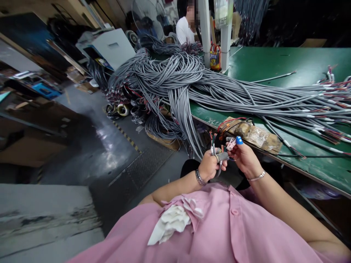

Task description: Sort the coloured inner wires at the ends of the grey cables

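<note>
In front of my chest, my left hand [208,166] is closed around the ends of grey cables [212,149]. Thin coloured wires [212,136] fan out from the stripped ends above the fingers, and one finger wears a grey cover [221,156]. Close by on the right, my right hand [249,160] pinches a small pale pink piece [231,143] whose kind I cannot make out. A blue finger cap [239,140] sits on one of its fingertips. The two hands nearly meet at the wire ends; exact contact there is too small to tell.
A thick heap of grey cables [170,69] lies along the green table [274,62] and hangs over its edge. Just beyond my hands is a tape-wrapped block [252,134]. A white post [204,33] rises from the table. A person [184,30] sits behind.
</note>
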`<state>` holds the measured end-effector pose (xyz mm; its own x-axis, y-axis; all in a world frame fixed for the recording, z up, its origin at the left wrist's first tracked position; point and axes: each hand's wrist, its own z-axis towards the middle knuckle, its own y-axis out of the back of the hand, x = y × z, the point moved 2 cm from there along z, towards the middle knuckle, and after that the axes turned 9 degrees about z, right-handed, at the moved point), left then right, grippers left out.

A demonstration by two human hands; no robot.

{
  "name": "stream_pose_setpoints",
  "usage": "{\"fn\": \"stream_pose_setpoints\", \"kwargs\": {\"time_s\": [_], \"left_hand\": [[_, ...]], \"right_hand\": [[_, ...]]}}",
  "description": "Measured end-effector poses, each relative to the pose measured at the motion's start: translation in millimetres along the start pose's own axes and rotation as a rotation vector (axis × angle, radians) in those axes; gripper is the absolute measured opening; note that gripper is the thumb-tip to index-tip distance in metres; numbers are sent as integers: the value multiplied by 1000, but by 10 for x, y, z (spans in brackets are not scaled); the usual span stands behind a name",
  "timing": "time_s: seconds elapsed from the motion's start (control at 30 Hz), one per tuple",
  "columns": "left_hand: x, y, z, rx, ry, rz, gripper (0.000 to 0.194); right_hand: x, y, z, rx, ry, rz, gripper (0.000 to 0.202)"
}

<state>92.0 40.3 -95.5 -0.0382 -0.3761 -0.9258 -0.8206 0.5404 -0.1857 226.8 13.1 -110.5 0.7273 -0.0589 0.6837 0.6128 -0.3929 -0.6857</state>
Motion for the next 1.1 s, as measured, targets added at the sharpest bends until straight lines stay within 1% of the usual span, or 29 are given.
{"fn": "stream_pose_setpoints", "kwargs": {"time_s": [0.2, 0.37, 0.5, 0.63, 0.8, 0.87, 1.0, 1.1], "left_hand": [[27, 51, -83, 8, -21, -20, 31], [-20, 72, -136, 7, -52, -15, 34], [-63, 48, -105, 14, -55, -22, 35], [-64, 28, -63, 1, -50, -29, 32], [-47, 0, -33, -9, -24, 1, 33], [-38, -5, -21, -8, -18, 10, 33], [-3, 17, -25, 2, -14, 4, 33], [44, 65, -78, 7, -22, 10, 33]], "right_hand": [[-12, 48, -32, 25, -36, 12, 35], [14, 29, -44, 66, -45, -11, 35], [22, 20, -42, 66, -51, -24, 35], [14, 3, -55, 67, -53, -6, 36], [14, -34, -58, 21, 3, 27, 34], [9, -45, -53, 29, 7, 33, 34], [-10, -23, -55, 64, -64, 44, 38], [-14, 63, -82, 86, -148, 46, 42]]}}
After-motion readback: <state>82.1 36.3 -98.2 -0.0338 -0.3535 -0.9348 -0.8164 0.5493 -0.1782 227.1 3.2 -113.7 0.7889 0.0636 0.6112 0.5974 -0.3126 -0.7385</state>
